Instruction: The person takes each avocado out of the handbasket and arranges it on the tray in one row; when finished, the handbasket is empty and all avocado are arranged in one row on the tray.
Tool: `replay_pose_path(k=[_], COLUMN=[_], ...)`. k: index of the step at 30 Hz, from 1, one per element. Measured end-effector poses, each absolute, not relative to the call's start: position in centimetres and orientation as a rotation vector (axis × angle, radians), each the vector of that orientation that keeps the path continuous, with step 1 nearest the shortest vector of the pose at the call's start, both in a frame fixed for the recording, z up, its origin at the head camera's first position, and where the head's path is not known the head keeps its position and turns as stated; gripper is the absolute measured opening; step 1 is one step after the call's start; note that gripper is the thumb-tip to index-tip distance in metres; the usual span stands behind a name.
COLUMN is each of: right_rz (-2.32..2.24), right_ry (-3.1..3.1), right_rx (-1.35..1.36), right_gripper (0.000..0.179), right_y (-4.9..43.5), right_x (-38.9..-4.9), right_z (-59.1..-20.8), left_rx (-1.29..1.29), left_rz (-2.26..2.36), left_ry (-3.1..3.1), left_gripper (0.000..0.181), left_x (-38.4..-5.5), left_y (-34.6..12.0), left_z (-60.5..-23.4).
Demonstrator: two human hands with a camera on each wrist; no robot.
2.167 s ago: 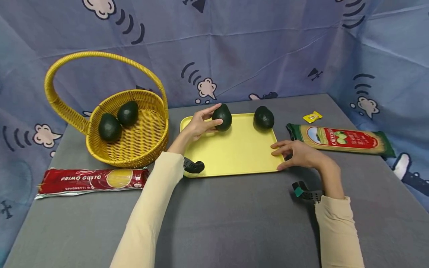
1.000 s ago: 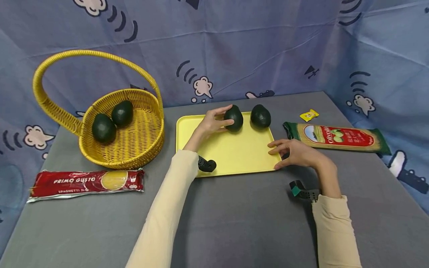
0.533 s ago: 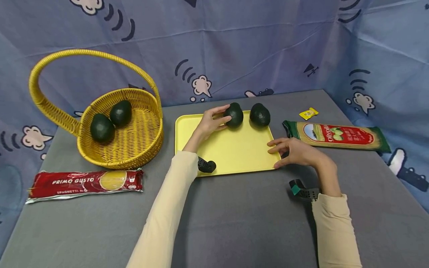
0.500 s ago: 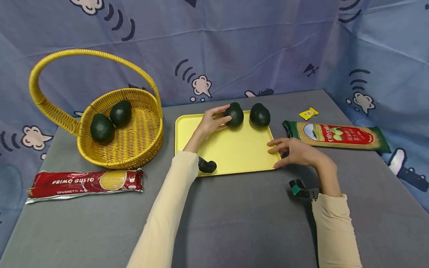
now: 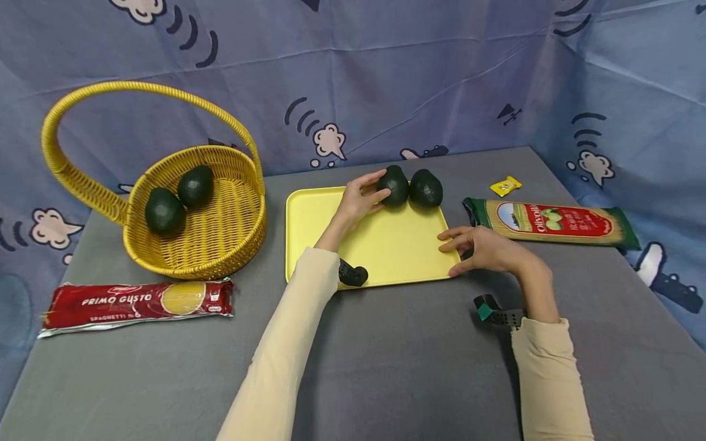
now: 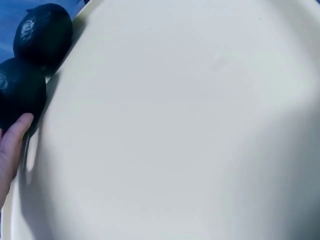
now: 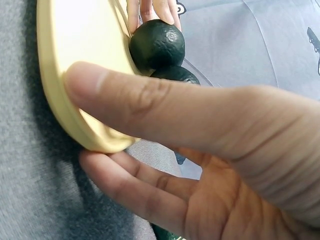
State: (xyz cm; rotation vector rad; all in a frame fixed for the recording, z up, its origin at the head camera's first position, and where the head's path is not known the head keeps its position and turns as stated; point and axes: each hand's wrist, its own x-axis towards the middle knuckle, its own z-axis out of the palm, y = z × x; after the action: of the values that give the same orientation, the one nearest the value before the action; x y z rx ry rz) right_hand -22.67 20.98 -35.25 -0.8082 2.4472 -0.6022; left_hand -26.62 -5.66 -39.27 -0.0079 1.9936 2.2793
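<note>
My left hand (image 5: 357,199) grips a dark green avocado (image 5: 396,187) at the back of the yellow tray (image 5: 397,251). Thumb and fingers sit on its left side. A second avocado (image 5: 426,190) rests at the tray's back right corner, side by side with the held one; they appear to touch, also in the left wrist view. At the tray's front right corner, my right hand (image 5: 488,250) pinches the edge. In the right wrist view the thumb (image 7: 87,82) lies over the rim and the fingertips are at its outer underside.
A yellow wicker basket (image 5: 250,242) with a tall handle stands left, holding two avocados (image 5: 165,212). A red spaghetti pack (image 5: 135,305) lies before it. Right of the tray lie a green-ended pasta pack (image 5: 554,222) and a small yellow packet (image 5: 505,185). Patterned cloth hangs behind.
My left hand has moved the avocado rightward along the tray's back edge, closing the gap to the other avocado. The right hand keeps its place at the tray corner. The head view has shifted slightly.
</note>
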Motion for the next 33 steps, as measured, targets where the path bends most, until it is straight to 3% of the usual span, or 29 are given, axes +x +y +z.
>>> replay_pose_path(k=[17,33], right_rz=[-0.633,-0.611], right_ry=[2.425,2.43], right_rx=[-0.815,-0.838], right_gripper=[0.054,0.056], right_y=[21.1,20.8], right_x=[-22.7,-22.5], right_z=[-35.3,-35.0], left_rx=[-0.096,-0.074], left_rz=[2.367,2.324], left_ry=[2.019,2.059], left_gripper=[0.047,0.041], left_x=[-25.1,-17.2], left_y=[-7.1,-12.7], left_z=[-37.5,-31.5])
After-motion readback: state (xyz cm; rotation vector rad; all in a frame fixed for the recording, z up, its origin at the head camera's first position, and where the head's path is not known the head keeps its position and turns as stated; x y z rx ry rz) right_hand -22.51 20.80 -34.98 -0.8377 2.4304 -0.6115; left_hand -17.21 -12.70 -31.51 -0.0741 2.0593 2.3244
